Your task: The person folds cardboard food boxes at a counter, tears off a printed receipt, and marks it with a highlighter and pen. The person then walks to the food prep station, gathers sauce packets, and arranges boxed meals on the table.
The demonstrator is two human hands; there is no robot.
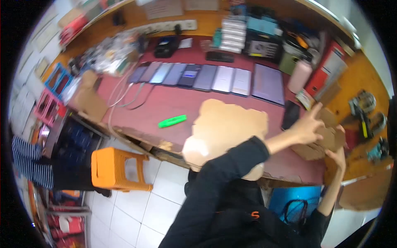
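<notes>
At the right end of the desk lies folded brown cardboard (314, 151) with several flaps. My left hand (307, 129) reaches across to it, fingers spread and lying over or just above its left side. My right hand (338, 156) has its thumb and fingers around the cardboard's right edge. A large flat cardboard sheet (227, 126) with a wavy outline lies under my left forearm and overhangs the desk's front edge. Beside my left hand, a dark phone (290, 115) rests on the desk.
Several phones (202, 77) and a tablet (268, 84) form a row across the red desk (149, 109). A green highlighter (172, 121) lies left of the sheet. A pink bottle (300, 76) stands back right. An orange stool (120, 169) is on the floor; a person in striped sleeves (33, 163) is left.
</notes>
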